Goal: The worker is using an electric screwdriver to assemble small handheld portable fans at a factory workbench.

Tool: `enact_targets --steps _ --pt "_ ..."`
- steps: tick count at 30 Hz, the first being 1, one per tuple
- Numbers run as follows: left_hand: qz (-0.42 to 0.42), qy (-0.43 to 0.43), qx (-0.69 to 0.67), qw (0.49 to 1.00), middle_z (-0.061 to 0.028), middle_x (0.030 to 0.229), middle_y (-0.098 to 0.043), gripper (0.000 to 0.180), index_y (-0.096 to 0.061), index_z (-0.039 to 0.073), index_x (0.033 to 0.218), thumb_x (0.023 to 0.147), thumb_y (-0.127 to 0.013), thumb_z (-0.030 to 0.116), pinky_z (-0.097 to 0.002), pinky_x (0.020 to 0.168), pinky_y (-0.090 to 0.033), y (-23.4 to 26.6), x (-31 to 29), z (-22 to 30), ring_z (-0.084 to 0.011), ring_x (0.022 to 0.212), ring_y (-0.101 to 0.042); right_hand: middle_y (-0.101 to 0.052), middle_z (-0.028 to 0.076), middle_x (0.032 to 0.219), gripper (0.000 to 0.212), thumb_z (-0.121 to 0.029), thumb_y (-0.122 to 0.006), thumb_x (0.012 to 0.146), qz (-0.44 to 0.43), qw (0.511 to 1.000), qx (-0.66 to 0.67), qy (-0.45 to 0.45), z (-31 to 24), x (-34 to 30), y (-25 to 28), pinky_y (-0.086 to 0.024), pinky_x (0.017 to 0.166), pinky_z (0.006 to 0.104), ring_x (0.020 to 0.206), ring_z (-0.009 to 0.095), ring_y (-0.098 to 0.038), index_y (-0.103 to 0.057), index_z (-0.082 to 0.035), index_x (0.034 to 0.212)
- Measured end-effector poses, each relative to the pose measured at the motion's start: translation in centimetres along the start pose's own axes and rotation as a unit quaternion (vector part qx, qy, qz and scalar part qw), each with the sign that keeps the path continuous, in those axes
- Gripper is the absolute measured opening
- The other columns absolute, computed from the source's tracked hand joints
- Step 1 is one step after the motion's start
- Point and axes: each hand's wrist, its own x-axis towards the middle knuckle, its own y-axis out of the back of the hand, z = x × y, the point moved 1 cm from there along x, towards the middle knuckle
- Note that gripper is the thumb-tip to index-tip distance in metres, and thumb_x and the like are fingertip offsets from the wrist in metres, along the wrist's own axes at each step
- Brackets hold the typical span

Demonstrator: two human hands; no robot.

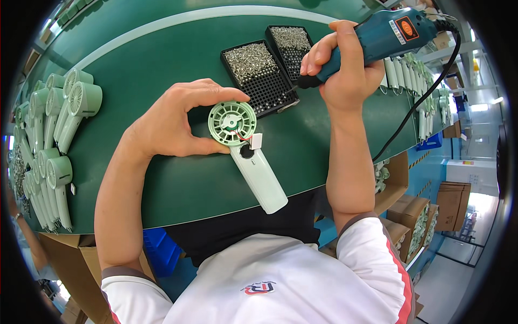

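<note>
Fan (249, 162) is extending across the near edge of the surface (178, 183), its open head facing up, and the left grip (172, 116) is pinching the head's rim between thumb and fingers, apparently steadying it while leaving the inside accessible. The right grip (350, 75) is wrapping around the driver (377, 38) and aiming its tip at the nearer tray (264, 89), which is presumably keeping screws (248, 59) within reach; tip contact is not showing clearly.

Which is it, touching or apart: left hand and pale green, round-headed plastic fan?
Touching. The head view shows the left hand gripping the fan by its round head between thumb and finger.
</note>
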Motion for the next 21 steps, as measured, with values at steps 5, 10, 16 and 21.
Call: enact_targets --steps 5,10,16,21 --pt "0.0 -0.003 0.001 1.0 -0.01 0.104 -0.074 0.067 -0.071 0.008 0.128 0.064 -0.091 0.015 -0.0384 0.093 -0.052 -0.04 0.04 -0.08 -0.0276 0.096 -0.068 -0.058 0.011 0.062 0.02 -0.013 -0.058 0.102 -0.003 1.0 0.007 0.002 0.02 0.13 0.22 -0.05 0.043 0.0385 0.045 0.021 -0.055 -0.064 0.006 0.104" --pt "-0.003 -0.004 -0.003 1.0 -0.0102 0.106 -0.074 0.067 -0.07 0.008 0.128 0.064 -0.091 0.015 -0.0386 0.094 -0.052 -0.04 0.06 -0.07 -0.0278 0.097 -0.068 -0.058 0.011 0.062 0.021 -0.014 -0.058 0.101 0.008 1.0 0.008 -0.005 -0.06 0.3 0.33 -0.05 0.043 0.0387 0.045 0.021 -0.055 -0.064 0.006 0.103" --pt "-0.006 0.002 -0.003 1.0 -0.0102 0.106 -0.074 0.068 -0.07 0.007 0.128 0.064 -0.091 0.016 -0.0385 0.094 -0.052 0.06 0.07 0.01 -0.0278 0.098 -0.068 -0.058 0.011 0.062 0.02 -0.013 -0.058 0.101 0.015 1.0 0.009 -0.007 -0.01 0.35 0.34 -0.049 0.043 0.0391 0.045 0.021 -0.055 -0.064 0.006 0.101" --pt "-0.004 0.002 -0.001 1.0 -0.0098 0.104 -0.074 0.068 -0.071 0.008 0.128 0.064 -0.091 0.015 -0.038 0.093 -0.052 0.1 0.07 0.04 -0.0273 0.096 -0.068 -0.059 0.01 0.062 0.017 -0.012 -0.059 0.101 -0.011 1.0 -0.019 0.016 -0.2 -0.2 -0.24 -0.051 0.044 0.0378 0.046 0.019 -0.056 -0.063 0.005 0.1"
